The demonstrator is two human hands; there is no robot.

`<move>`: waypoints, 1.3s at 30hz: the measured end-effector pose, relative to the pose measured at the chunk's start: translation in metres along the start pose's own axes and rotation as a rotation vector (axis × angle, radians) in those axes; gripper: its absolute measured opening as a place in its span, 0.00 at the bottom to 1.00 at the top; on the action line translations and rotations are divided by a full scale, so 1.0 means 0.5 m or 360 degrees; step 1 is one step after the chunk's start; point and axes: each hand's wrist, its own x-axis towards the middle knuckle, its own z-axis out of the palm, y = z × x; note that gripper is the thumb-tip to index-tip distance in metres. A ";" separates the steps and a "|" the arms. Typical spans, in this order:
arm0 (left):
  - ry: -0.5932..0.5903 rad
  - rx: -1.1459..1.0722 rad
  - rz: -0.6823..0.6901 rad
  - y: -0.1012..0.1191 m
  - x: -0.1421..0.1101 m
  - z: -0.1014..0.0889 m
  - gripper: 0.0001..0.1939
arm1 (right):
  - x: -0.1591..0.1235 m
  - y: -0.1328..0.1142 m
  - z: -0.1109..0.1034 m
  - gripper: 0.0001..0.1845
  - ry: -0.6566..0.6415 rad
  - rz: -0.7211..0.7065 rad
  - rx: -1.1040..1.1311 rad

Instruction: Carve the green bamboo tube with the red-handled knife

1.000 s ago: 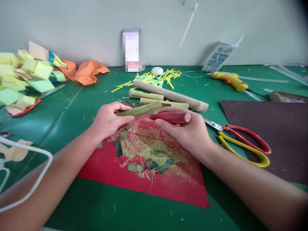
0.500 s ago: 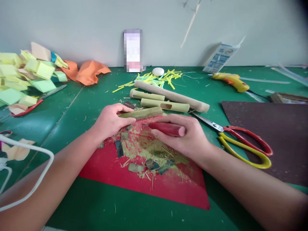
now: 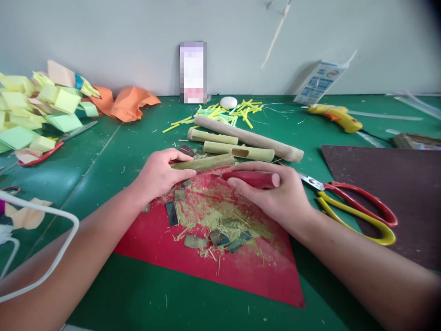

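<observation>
My left hand [image 3: 159,174] is closed around one end of a greenish bamboo stick [image 3: 206,162], which lies almost level and points right. My right hand [image 3: 275,195] grips a tool by its red handle [image 3: 253,179]; the tool's tip meets the stick near its right part, and the blade is hidden. Both hands hover over a red sheet [image 3: 241,269] covered with bamboo shavings [image 3: 220,214] and several small dark bark chips [image 3: 195,241].
Three more bamboo pieces [image 3: 241,138] lie behind the hands. Red and yellow scissors [image 3: 358,211] and a dark brown sheet [image 3: 396,188] are at the right, a yellow glue gun [image 3: 336,116] further back. Coloured paper scraps [image 3: 37,112] pile up at the left; a white cable [image 3: 44,271] crosses my left arm.
My right hand drew the red-handled tool back toward me and then returned it up to the stick. The left hand kept its hold on the stick.
</observation>
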 end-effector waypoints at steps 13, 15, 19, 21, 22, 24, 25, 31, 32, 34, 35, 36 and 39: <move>-0.0054 -0.0015 -0.0059 0.005 0.000 -0.003 0.18 | -0.007 -0.008 -0.016 0.04 -0.0343 -0.0239 -0.0006; -0.0061 -0.0015 -0.0071 0.006 0.000 -0.004 0.19 | -0.006 -0.004 -0.015 0.03 -0.0317 -0.0272 -0.0022; -0.0051 0.0010 -0.0075 0.007 0.000 -0.003 0.18 | -0.001 0.009 -0.010 0.05 -0.0105 -0.0237 -0.0094; -0.0052 0.0007 -0.0082 0.007 0.000 -0.003 0.18 | 0.000 0.014 -0.007 0.06 -0.0082 -0.0243 -0.0116; -0.0057 0.0002 -0.0085 0.006 0.000 -0.003 0.18 | 0.000 0.015 -0.007 0.06 -0.0099 -0.0267 -0.0121; -0.0065 -0.0007 -0.0085 0.006 0.000 -0.003 0.18 | -0.002 0.014 -0.007 0.07 -0.0174 -0.0342 -0.0112; -0.0067 -0.0008 -0.0080 0.006 0.000 -0.003 0.18 | -0.003 0.012 -0.008 0.06 -0.0232 -0.0385 -0.0098; -0.0067 -0.0016 -0.0073 0.006 0.001 -0.003 0.18 | -0.008 0.007 -0.008 0.08 -0.0401 -0.0584 -0.0017; -0.0067 -0.0020 -0.0075 0.006 0.001 -0.003 0.18 | -0.007 0.010 -0.005 0.09 -0.0330 -0.0541 -0.0035; -0.0066 -0.0021 -0.0077 0.006 0.001 -0.002 0.18 | -0.004 0.018 0.003 0.10 -0.0166 -0.0409 -0.0095; -0.0063 -0.0022 -0.0079 0.006 0.001 -0.001 0.18 | -0.001 0.022 0.007 0.10 -0.0137 -0.0370 -0.0118; -0.0059 -0.0023 -0.0077 0.005 0.001 -0.001 0.18 | 0.000 0.024 0.011 0.11 -0.0128 -0.0341 -0.0140; -0.0054 -0.0025 -0.0065 0.005 0.001 0.000 0.18 | 0.003 0.024 0.019 0.13 -0.0208 -0.0371 -0.0166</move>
